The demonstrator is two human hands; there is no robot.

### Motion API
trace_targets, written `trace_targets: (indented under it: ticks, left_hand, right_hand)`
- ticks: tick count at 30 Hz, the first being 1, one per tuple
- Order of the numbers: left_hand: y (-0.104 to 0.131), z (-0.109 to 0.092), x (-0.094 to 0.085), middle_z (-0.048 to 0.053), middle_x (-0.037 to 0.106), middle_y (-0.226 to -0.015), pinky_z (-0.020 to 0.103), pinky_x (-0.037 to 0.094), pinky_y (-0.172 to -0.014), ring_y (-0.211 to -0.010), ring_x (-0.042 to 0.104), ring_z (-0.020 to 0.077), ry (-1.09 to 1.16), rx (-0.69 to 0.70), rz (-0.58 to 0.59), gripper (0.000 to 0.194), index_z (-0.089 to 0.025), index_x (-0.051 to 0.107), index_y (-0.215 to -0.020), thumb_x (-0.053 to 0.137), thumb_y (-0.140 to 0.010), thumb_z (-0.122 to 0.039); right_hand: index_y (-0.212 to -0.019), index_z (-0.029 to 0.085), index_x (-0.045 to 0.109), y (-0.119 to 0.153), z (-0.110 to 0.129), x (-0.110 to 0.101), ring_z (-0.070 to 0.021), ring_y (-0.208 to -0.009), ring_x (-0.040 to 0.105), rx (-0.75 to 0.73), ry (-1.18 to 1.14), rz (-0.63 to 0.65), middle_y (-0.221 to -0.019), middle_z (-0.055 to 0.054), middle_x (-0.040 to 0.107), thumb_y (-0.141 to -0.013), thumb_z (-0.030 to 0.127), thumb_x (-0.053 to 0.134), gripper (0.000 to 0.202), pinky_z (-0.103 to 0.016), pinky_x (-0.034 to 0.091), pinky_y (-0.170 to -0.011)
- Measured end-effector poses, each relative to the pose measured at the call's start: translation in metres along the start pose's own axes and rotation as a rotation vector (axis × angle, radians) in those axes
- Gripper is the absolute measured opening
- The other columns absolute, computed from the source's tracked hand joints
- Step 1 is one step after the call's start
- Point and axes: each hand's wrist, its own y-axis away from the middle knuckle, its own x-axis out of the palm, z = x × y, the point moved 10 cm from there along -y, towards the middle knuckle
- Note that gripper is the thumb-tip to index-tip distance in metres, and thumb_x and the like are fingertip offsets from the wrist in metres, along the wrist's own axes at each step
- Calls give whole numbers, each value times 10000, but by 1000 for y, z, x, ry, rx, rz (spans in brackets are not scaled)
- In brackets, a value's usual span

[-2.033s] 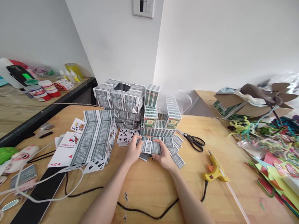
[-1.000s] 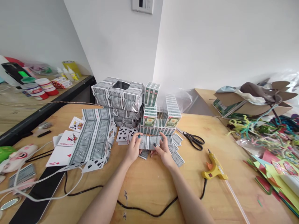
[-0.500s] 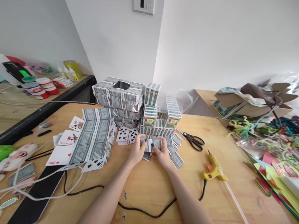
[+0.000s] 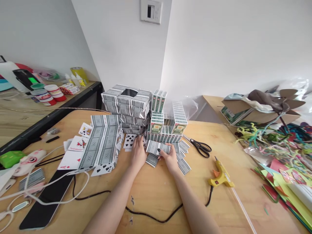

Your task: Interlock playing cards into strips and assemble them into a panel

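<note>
Right hand [image 4: 170, 158]: the grip is narrow, holding the right end of a card strip [image 4: 153, 146], thumb on the upper face. The card strip is located in front of the green card boxes [image 4: 157, 128], patterned side up; whether it touches the table [image 4: 152, 191] cannot be determined. Left hand [image 4: 138, 154]: the fingers are over the face-up cards [image 4: 129, 141], left of the strip; from where I stand, I cannot tell whether this grip holds one. Loose patterned cards [image 4: 184, 166] lie just right of the right hand. Farther right lie the black-handled scissors [image 4: 202, 149] and, nearer, the yellow glue gun [image 4: 222, 174]. A folded card panel [image 4: 97, 143] lies left of the left hand.
</note>
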Motion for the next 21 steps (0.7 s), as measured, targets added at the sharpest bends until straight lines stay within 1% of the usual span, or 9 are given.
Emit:
trace_targets:
  ticks: [3, 6, 8, 10, 13, 15, 17, 19, 21]
  left_hand:
    - [2, 0, 11, 183, 479, -1215, 426, 339, -980, -1190, 383, 292, -83, 8, 60, 555, -79, 416, -1198, 506, -652, -44]
    - [1, -3, 8, 178, 566, -1108, 401, 385, -928, -1110, 475, 276, -110, -3, 59, 349, -83, 531, -1064, 450, -726, -63]
    - [-2, -6, -4, 152, 627, -984, 354, 441, -836, -981, 563, 240, -73, -27, 17, 264, -107, 576, -984, 386, -802, -112]
    - [-5, -8, -24, 127, 654, -857, 318, 466, -730, -843, 610, 220, -34, -61, -62, 265, -126, 593, -952, 357, -843, -177]
    - [-9, -18, -59, 110, 660, -794, 297, 455, -686, -796, 618, 215, 2, -79, -208, 259, -140, 604, -949, 374, -846, -199]
    - [-9, -29, -76, 97, 661, -796, 289, 451, -665, -770, 617, 208, 33, -87, -274, 260, -152, 604, -955, 370, -848, -184]
    - [-7, -51, -80, 82, 660, -837, 282, 453, -693, -779, 610, 188, 110, -9, -256, 256, -165, 592, -975, 371, -845, -165]
    - [2, -79, -73, 74, 651, -881, 299, 445, -770, -835, 594, 182, 190, 116, -176, 244, -177, 590, -942, 368, -843, -148]
    - [16, -101, -58, 54, 645, -854, 327, 413, -860, -855, 580, 172, 270, 222, -32, 237, -184, 592, -869, 361, -845, -138]
  right_hand:
    - [-905, 235, 347, 0, -2, 3, -95, -397, 529, 15, -3, 23, -606, 88, 556, -627, 275, 683, 438, -220, 462, -398]
    - [-901, 234, 369, 1, 0, 2, -98, -405, 539, 33, -41, 21, -613, 84, 568, -608, 278, 698, 442, -221, 462, -401]
    - [-890, 229, 403, 3, 5, 5, -107, -452, 569, 59, -89, 51, -652, 66, 588, -613, 283, 697, 408, -232, 481, -442]
    - [-869, 219, 444, 6, 15, 12, -121, -532, 607, 91, -143, 119, -721, 37, 614, -639, 289, 684, 340, -253, 506, -510]
    - [-842, 204, 493, 14, 37, 21, -150, -628, 634, 111, -220, 208, -818, -3, 636, -669, 273, 676, 261, -288, 520, -571]
    - [-871, 198, 522, 20, 45, 24, -171, -660, 639, 151, -266, 230, -849, -25, 641, -696, 289, 656, 238, -310, 523, -574]
    - [-929, 207, 535, 27, 48, 28, -183, -731, 635, 188, -329, 247, -926, -34, 633, -737, 309, 614, 231, -320, 523, -585]
    - [-942, 215, 542, 33, 42, 29, -179, -756, 626, 219, -386, 242, -931, -29, 635, -753, 308, 597, 218, -320, 521, -600]
    - [-897, 215, 549, 37, 31, 25, -165, -745, 616, 236, -431, 202, -904, -20, 641, -751, 301, 599, 177, -309, 517, -604]
